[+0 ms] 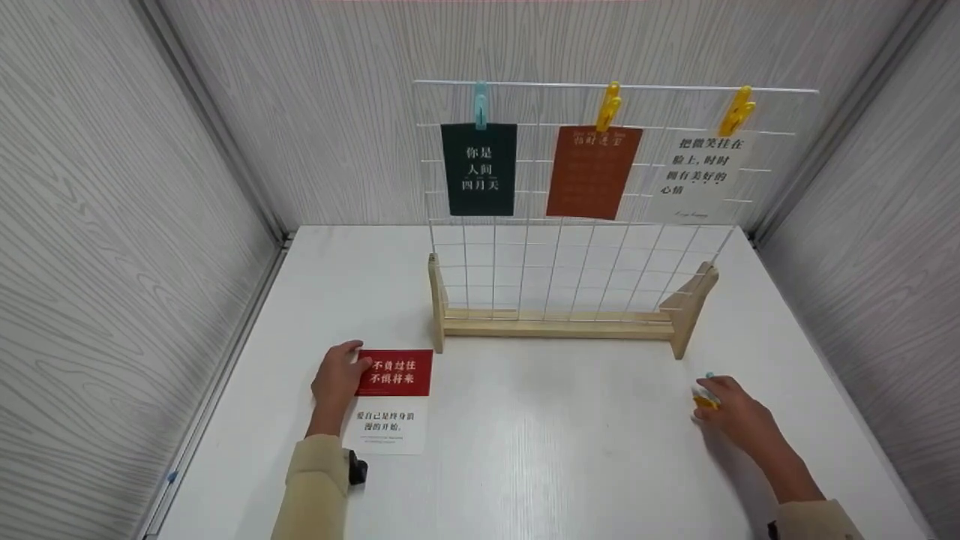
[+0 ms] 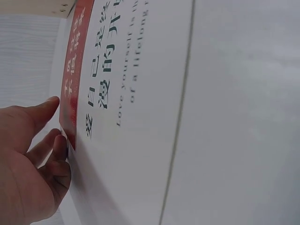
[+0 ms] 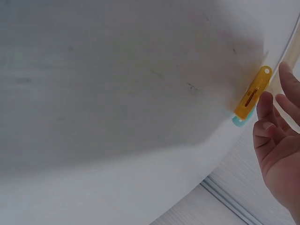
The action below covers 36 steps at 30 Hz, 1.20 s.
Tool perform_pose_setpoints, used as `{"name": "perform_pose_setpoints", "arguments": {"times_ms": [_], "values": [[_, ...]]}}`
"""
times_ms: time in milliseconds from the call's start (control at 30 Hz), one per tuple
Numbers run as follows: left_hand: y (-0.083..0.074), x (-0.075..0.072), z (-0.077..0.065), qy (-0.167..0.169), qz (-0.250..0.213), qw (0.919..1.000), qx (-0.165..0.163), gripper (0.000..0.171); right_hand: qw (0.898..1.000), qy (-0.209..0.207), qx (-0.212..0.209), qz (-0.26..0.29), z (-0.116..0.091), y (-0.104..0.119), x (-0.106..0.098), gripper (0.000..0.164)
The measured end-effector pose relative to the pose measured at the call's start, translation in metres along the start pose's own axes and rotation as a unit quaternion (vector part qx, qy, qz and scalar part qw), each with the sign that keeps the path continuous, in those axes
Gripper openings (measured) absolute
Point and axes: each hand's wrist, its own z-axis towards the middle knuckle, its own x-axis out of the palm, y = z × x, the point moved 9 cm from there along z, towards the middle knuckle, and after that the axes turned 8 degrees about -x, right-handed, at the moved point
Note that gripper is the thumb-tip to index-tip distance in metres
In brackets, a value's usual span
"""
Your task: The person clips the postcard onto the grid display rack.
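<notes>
In the head view my left hand (image 1: 336,375) is at the left edge of a red card (image 1: 405,373) with white characters, its thumb over the card's edge. The left wrist view shows thumb and fingertips apart beside that edge. Directly below the red card lies a white card (image 1: 386,427) with dark writing. My right hand (image 1: 739,416) reaches over a yellow clip (image 3: 253,93) on the table, with a light blue clip (image 3: 240,121) partly hidden behind it. A finger is close against the yellow clip; no grip on it shows.
A white wire grid (image 1: 570,262) stands on wooden feet (image 1: 694,311) at the back. Along its top, a light blue clip (image 1: 481,109) holds a dark green card (image 1: 480,196); yellow clips (image 1: 609,109) hold an orange-red card (image 1: 592,184) and a white card (image 1: 686,202).
</notes>
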Motion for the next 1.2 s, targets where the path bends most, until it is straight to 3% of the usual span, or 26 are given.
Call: {"name": "perform_pose_setpoints", "arguments": {"times_ms": [333, 600, 833, 1200], "values": [[-0.0012, 0.0061, 0.0001, 0.006, 0.027, 0.9995, 0.013, 0.044, 0.998, -0.040, -0.049, -0.030, 0.0008, 0.0094, -0.0013, 0.045], [-0.0032, 0.0080, 0.0006, 0.009, 0.028, 0.9994, 0.020, 0.044, 0.999, -0.018, -0.036, -0.025, 0.0021, 0.0049, 0.0044, 0.043], [-0.0045, 0.0067, -0.0004, 0.017, 0.024, 0.9993, 0.024, 0.046, 0.997, -0.036, -0.060, -0.014, 0.0017, 0.0068, 0.0016, 0.040], [-0.0019, 0.0015, 0.0020, 0.030, -0.034, 0.9990, 0.004, 0.045, 0.997, -0.038, -0.064, -0.021, 0.0020, 0.0044, 0.0018, 0.030]]}}
